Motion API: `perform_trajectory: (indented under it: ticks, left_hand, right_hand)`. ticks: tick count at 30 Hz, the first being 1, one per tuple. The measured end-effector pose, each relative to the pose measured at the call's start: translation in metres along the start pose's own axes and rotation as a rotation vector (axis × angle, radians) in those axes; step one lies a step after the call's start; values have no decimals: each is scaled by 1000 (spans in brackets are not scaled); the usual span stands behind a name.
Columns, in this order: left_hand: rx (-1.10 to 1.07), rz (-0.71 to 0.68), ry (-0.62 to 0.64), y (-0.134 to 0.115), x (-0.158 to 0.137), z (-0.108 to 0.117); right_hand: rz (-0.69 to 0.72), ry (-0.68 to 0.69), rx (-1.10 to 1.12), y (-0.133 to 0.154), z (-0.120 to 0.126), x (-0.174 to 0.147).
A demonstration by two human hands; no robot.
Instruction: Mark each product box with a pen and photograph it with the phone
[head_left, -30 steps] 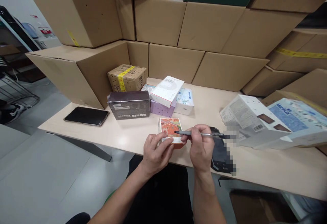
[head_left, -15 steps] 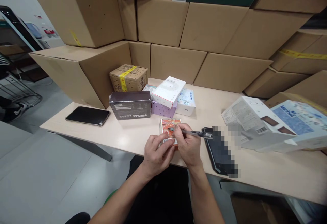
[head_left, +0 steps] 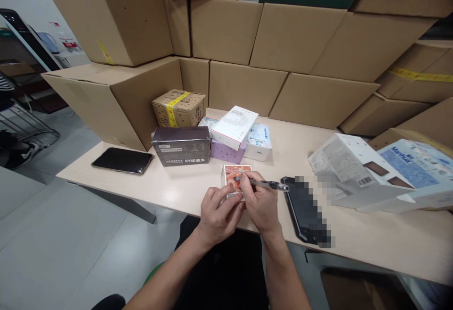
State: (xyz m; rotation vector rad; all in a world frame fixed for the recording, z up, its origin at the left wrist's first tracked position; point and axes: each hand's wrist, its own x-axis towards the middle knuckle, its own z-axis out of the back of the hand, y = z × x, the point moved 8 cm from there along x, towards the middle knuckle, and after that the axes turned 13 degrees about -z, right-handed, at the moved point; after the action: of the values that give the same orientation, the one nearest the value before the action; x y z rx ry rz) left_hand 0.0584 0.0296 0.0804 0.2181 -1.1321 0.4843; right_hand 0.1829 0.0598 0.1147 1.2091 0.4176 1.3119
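Note:
A small orange-and-white box (head_left: pixel 230 173) lies near the front edge of the table, facing up at me. My left hand (head_left: pixel 220 213) is closed on its near left side and partly covers it. In my right hand (head_left: pixel 262 208) a pen (head_left: pixel 271 185) with a clear barrel is pinched, its back end pointing right. The pen's point is over the printed top of the box; whether it touches cannot be made out. Just right of that hand lies a black handheld device (head_left: pixel 300 211), partly blurred out.
Behind the small box stand a dark boxed package (head_left: pixel 182 146), a taped carton (head_left: pixel 179 108), a white box (head_left: pixel 235 127) on a purple box (head_left: pixel 226 152), and a tissue pack (head_left: pixel 259 142). A phone (head_left: pixel 122 160) lies left. White packaging (head_left: pixel 354 171) stands right. Stacked cartons (head_left: pixel 247 86) wall the back.
The pen has shifted slightly in my right hand, its back end now a little further left. My left hand stays on the small box.

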Motion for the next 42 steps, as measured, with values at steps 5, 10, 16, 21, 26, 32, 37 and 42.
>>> perform_trajectory:
  ticks: [5, 10, 16, 21, 26, 32, 37, 42]
  left_hand:
    - [4, -6, -6, 1, 0, 0]
    - [-19, 0, 12, 1, -1, -1]
    - [-21, 24, -9, 5, -4, -1]
    - [-28, 62, -13, 9, -7, -3]
    - [-13, 58, -9, 9, -5, -2]
    - [-36, 96, 13, 13, -5, -4]
    - [-71, 91, -6, 11, -5, -3]
    - [-92, 106, -25, 12, -4, 0]
  right_hand:
    - [-7, 10, 33, -5, -1, -1]
    - [-104, -165, 156, -31, 15, -7]
    - [-35, -302, -237, -52, 56, -19]
    - [20, -16, -841, -66, 33, -22]
    - [13, 51, -1008, -70, 7, -15]
    - [-12, -114, -911, -64, 46, -28]
    - [-284, -365, -962, -88, 116, -73]
    - [-385, -294, -911, -123, 121, -86]
